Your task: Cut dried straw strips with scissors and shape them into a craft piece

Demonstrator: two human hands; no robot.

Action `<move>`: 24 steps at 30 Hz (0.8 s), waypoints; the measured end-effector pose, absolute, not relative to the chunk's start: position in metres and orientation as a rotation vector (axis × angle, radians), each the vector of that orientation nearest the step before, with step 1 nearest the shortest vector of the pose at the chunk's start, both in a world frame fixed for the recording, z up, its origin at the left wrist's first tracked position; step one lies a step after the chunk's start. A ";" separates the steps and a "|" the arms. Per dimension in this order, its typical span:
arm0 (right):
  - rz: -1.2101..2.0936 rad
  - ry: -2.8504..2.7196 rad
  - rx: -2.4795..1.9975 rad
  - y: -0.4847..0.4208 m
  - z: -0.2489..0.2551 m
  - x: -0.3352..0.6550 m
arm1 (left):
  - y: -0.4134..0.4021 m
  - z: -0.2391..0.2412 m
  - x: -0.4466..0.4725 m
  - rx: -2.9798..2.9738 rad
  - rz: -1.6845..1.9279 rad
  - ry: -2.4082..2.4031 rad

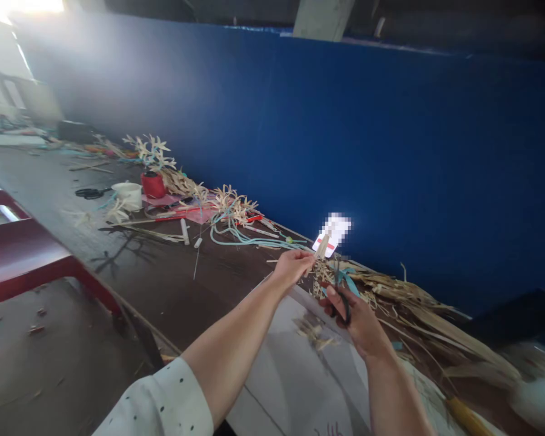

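Observation:
My left hand (295,267) pinches a pale strip of dried leaf (323,243) that points up and to the right from the fingertips. Black-handled scissors (344,307) are in my right hand (355,321), with fingers through the loops and the blades pointing upward, close to the strip. Whether the blades touch the strip I cannot tell. Small straw-coloured scraps (320,284) lie heaped between the hands. Behind the strip is a bright phone-like screen (327,245), partly blurred out. A white sheet (290,357) lies beneath my forearms.
Long dried leaves (413,303) spread along the right. Pale star-shaped leaf flowers (231,203) and blue-green cords (245,239) lie left of my hands. Farther off are a white cup (128,195), a red pot (153,184) and another pair of scissors (89,193). A blue partition (300,121) borders the table.

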State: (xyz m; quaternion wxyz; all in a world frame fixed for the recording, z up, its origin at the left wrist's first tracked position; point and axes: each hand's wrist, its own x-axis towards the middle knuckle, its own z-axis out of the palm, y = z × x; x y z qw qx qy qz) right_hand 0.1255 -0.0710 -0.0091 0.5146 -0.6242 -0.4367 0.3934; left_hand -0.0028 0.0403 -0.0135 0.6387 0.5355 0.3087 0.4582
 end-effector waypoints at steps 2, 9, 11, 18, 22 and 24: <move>0.965 -1.134 -1.532 -0.071 -0.010 0.125 | 0.040 -0.010 -0.006 1.258 1.044 0.693; 0.960 -1.212 -1.573 -0.073 -0.003 0.122 | 0.037 -0.008 -0.009 1.481 0.947 0.739; 0.929 -1.230 -1.571 -0.074 0.000 0.121 | 0.037 -0.010 -0.008 1.534 0.932 0.733; 0.888 -1.254 -1.635 -0.078 0.004 0.123 | 0.038 -0.014 -0.008 1.602 0.913 0.681; 0.882 -1.286 -1.609 -0.078 0.002 0.127 | 0.038 -0.012 -0.008 1.591 0.897 0.665; 0.897 -1.280 -1.593 -0.079 0.002 0.127 | 0.037 -0.011 -0.008 1.569 0.900 0.656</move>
